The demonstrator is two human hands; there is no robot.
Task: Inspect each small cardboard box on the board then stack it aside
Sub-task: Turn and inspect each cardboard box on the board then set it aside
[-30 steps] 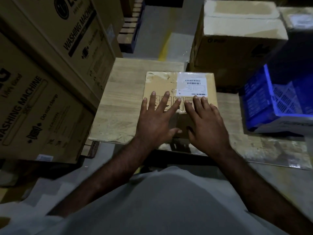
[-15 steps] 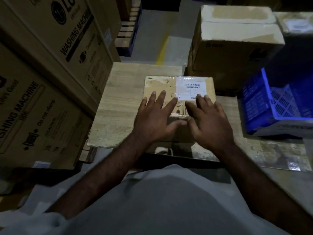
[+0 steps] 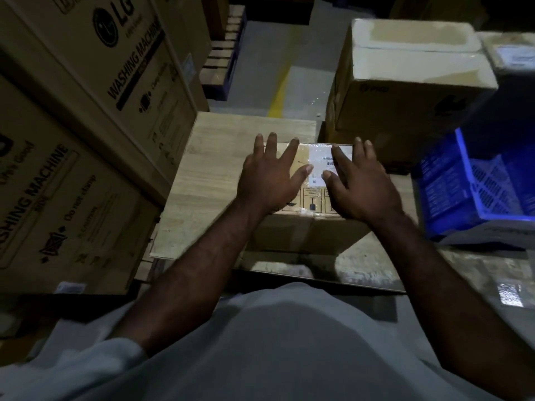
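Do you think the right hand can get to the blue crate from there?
Probably yes. The right hand lies open on the small box, and the blue crate sits just to its right, beside the board. Nothing stands between them, so the way looks free.

Pale wooden board (image 3: 208, 175), one small cardboard box (image 3: 304, 235) on it — labelled, taped top

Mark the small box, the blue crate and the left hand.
small box (image 3: 304, 234): head view, on its bare near side.
blue crate (image 3: 445, 183): head view, on its left wall.
left hand (image 3: 266, 178): head view, on the back of the hand.
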